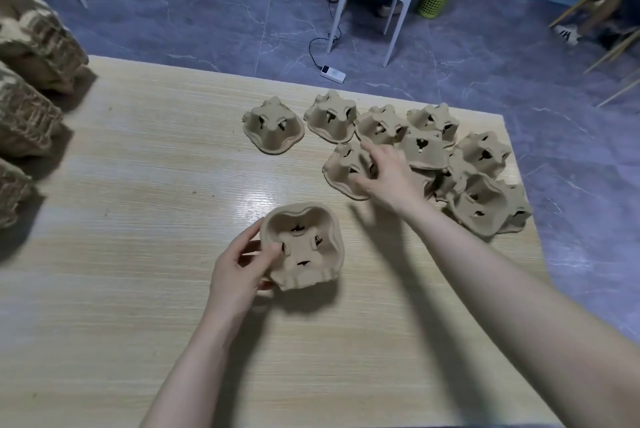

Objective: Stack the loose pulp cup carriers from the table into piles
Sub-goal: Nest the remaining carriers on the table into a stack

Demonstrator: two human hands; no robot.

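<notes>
Left grip (242,261) round upturned carrier (304,247)

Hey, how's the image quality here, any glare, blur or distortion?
Head view: glare patch on the table between the hands; wide-angle bending curves the table edges; the stacked piles at far left look smeared; dark shadows fall under the held carrier and right hand.

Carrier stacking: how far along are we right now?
Done: tall finished piles stand at the table's left edge. In hand: the left hand holds one carrier open side up, while the right hand reaches onto the nearest loose carrier. Left: roughly ten loose carriers lie upside down, some overlapping, at the far right. Well along, not finished.
</notes>
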